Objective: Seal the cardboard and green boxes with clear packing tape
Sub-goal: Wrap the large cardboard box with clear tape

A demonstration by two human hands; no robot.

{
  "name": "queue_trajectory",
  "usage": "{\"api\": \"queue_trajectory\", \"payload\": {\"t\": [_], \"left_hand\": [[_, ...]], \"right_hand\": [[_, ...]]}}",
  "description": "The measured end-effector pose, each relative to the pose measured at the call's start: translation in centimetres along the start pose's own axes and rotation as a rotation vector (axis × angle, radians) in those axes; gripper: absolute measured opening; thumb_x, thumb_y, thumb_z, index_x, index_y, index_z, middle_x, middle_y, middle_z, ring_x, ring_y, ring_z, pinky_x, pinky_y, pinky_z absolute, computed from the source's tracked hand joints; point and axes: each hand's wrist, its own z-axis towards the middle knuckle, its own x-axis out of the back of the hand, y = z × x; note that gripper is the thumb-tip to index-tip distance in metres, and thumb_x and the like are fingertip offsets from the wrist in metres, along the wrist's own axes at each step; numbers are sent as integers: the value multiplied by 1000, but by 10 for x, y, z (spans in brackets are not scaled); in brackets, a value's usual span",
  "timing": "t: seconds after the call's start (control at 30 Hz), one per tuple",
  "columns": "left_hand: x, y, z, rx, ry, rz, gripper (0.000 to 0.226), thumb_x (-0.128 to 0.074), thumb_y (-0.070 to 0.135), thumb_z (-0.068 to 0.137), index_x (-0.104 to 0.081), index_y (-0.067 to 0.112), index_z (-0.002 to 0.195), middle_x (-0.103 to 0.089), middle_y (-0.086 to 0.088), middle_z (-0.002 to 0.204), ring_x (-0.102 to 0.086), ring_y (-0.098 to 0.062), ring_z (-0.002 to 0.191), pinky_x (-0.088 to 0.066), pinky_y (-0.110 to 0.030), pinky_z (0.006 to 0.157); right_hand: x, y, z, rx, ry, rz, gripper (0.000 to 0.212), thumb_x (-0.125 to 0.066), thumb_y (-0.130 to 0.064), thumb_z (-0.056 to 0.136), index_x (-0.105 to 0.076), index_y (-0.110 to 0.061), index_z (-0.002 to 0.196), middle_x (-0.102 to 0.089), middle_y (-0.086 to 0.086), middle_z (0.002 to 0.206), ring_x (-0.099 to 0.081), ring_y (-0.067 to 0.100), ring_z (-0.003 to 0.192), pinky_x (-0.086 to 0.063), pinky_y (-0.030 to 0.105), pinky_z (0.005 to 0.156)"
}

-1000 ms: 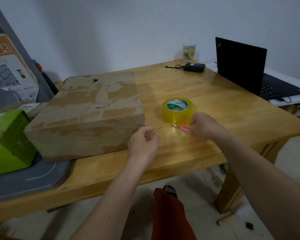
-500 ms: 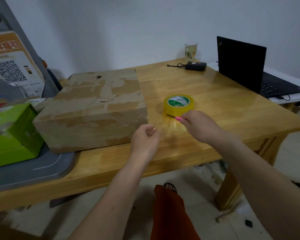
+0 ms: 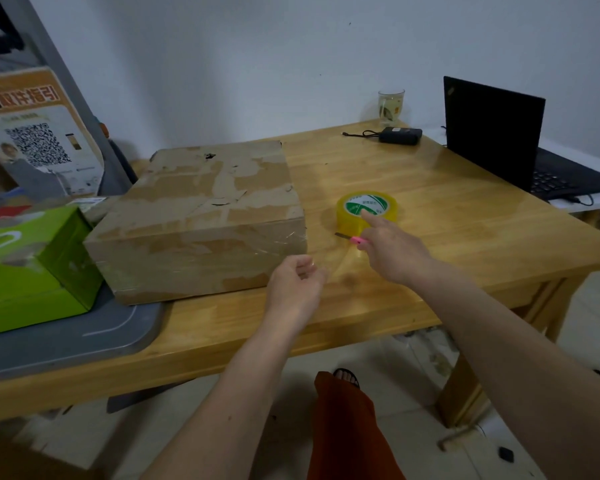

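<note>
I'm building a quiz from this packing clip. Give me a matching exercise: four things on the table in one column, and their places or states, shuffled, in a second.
Things:
1. tape roll
2. green box
3. pink cutter
4. laptop

Places or states:
A. standing open at the far right
B. gripped in the right hand
C. lying flat on the table, right of the cardboard box
D. on the grey tray at the left

Pairs: 1-C, 2-D, 3-B, 4-A

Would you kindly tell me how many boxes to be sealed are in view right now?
2. The worn brown cardboard box lies on the wooden table, left of the tape roll. The bright green box sits on the grey tray at far left, partly cut off; others may be hidden.
</note>
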Motion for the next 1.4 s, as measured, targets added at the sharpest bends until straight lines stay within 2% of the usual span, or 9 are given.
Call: {"api": "queue_trajectory", "payload": {"t": [0.17, 0.43, 0.67, 0.8, 0.87, 0.93, 1.1, 1.23, 1.4], "left_hand": [[2, -1, 2, 11, 6, -8, 39, -61, 22, 95, -55, 13, 133, -58, 0, 128, -53, -11, 108, -41, -16, 75], [-2, 1, -2, -4, -5, -2, 38, -62, 21, 94, -57, 14, 131, -60, 2, 125, -55, -10, 110, -41, -22, 87], [-5, 2, -5, -21, -4, -1, 37, -63, 23, 93, -58, 15, 129, -60, 3, 122, -56, -8, 107, -41, -15, 78], [-2, 1, -7, -13, 1, -7, 37, -63, 22, 94, -56, 14, 130, -60, 2, 123, -54, -8, 105, -41, -17, 82], [-1, -1, -7, 2, 14, -2, 36, -62, 23, 95, -57, 15, 129, -60, 2, 121, -55, -9, 106, -41, -18, 79], [2, -2, -8, 11, 28, -1, 35, -61, 23, 95, -57, 15, 129, -59, 2, 120, -55, -10, 105, -41, -20, 81], [8, -2, -12, -16, 49, -7, 33, -63, 20, 94, -59, 14, 126, -61, 3, 118, -57, -10, 107, -43, -18, 83], [15, -1, -16, -84, 57, 33, 24, -63, 20, 94, -63, 17, 118, -63, 5, 110, -59, -8, 102, -47, -19, 85], [22, 1, -18, -157, 91, 25, 10, -66, 15, 91, -66, 21, 99, -68, 5, 96, -64, -10, 93, -52, -22, 83]], "right_hand": [[1, 10, 1, 49, -69, 13, 26, -38, -21, 105, -61, -17, 118, -9, -2, 163, -4, 15, 150, -31, 45, 111], [-13, 3, 3, -1, -14, -39, 26, -38, -19, 105, -57, -13, 122, -5, 0, 163, 2, 16, 150, -40, 47, 102], [-14, -8, 1, -3, -33, -99, 24, -37, -25, 105, -53, -19, 122, -1, 10, 163, 5, 27, 150, -37, 47, 104], [-14, -7, 5, 8, 14, -17, 26, -30, -32, 106, -49, -20, 118, -22, 12, 158, -10, 29, 148, -40, 48, 99], [-14, -4, 9, 32, 58, -11, 22, -30, -33, 106, -48, -20, 112, -42, 10, 142, -29, 29, 139, -44, 44, 88], [-12, -1, 10, 60, 68, -26, 21, -31, -32, 105, -47, -20, 108, -49, 7, 129, -37, 28, 131, -43, 40, 81], [0, 5, 1, 59, 104, 128, 20, -30, -30, 106, -44, -19, 97, -53, 2, 102, -45, 18, 85, -32, 32, 60], [-2, 23, -6, 13, 304, 238, 29, -36, -33, 104, -58, -13, 107, -46, 2, 115, -43, 18, 102, -35, 32, 73], [-4, 48, -14, 51, 91, 0, 25, -42, -26, 101, -60, -9, 101, -43, 6, 101, -42, 24, 103, -42, 40, 81]]}}
